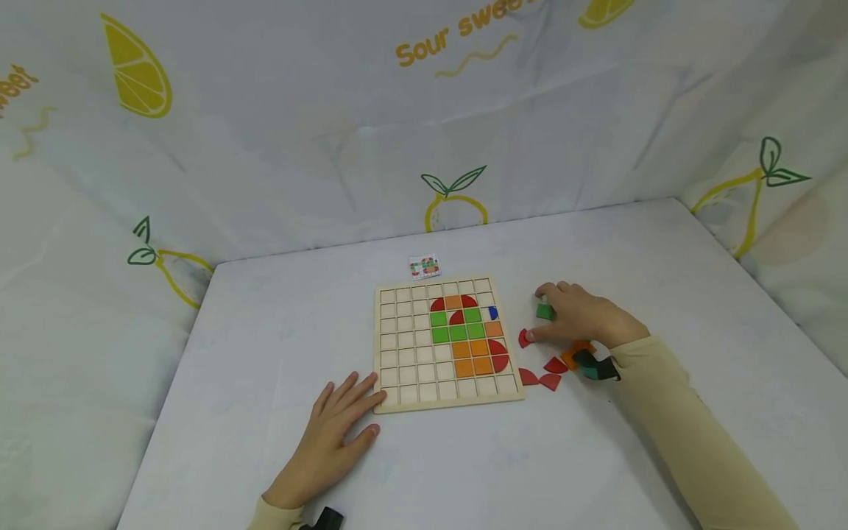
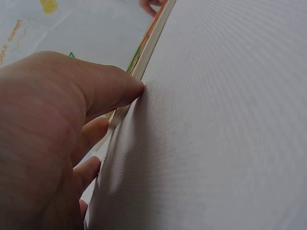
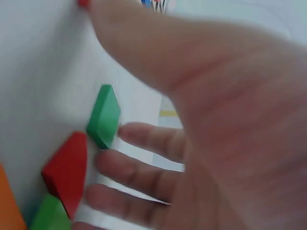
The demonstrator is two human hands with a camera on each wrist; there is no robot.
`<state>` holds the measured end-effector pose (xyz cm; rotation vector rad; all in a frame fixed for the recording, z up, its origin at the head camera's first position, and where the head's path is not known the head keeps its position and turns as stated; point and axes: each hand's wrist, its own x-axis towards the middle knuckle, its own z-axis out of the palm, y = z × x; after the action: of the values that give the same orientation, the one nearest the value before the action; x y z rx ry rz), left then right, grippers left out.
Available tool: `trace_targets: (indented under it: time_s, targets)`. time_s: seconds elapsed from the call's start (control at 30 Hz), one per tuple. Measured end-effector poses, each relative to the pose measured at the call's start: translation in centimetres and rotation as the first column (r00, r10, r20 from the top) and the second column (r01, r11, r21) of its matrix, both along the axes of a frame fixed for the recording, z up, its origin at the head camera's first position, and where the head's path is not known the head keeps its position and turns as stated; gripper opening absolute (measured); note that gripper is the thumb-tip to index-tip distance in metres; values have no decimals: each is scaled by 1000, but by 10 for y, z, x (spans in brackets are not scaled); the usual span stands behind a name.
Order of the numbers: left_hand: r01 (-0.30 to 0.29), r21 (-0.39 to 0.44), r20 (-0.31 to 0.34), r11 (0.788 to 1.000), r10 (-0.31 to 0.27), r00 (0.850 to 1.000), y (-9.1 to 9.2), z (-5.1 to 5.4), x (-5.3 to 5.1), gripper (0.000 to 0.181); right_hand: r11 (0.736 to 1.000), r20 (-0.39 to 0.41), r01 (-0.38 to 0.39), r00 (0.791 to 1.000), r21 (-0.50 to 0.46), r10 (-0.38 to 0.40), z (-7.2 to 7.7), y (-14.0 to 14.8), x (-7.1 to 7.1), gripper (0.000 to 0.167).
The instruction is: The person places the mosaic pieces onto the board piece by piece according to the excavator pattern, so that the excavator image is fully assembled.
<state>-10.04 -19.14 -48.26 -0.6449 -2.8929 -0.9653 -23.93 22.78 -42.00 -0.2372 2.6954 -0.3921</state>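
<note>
Head: the splayed left hand (image 1: 329,433) touches the grid board (image 1: 408,358) at its near left corner; right of the board, the wide-spread right hand (image 1: 575,315) partly hides a green square tile (image 1: 545,312). Left wrist: the hand covers some board edge. Right wrist: the frame crops a red tile (image 3: 83,3).

Two hands (image 1: 333,438), one board (image 1: 405,358), one card (image 1: 425,266)
</note>
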Motion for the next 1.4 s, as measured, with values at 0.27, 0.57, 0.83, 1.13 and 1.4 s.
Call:
trace_targets:
  time_s: [0.27, 0.57, 0.83, 1.13, 1.4]
  targets:
    - [6, 19, 2, 1000, -6, 1000, 1, 3, 1, 49, 991, -151, -112, 983, -78, 99, 2, -7, 0, 37]
    - [-4, 10, 39, 1000, 3, 999, 1, 1, 0, 48, 970, -132, -218, 970, -111, 203, 0, -22, 2, 22]
    - [-5, 14, 51, 1000, 4, 999, 0, 1, 0, 48, 980, -119, -170, 980, -103, 158, 0, -22, 0, 24]
    - [10, 17, 43, 1000, -11, 999, 0, 2, 0, 48, 959, -138, -216, 971, -183, 193, 13, -34, 2, 25]
    - [4, 20, 52, 1000, -5, 999, 0, 3, 0, 48, 925, -167, -323, 941, -200, 293, 24, -76, 7, 20]
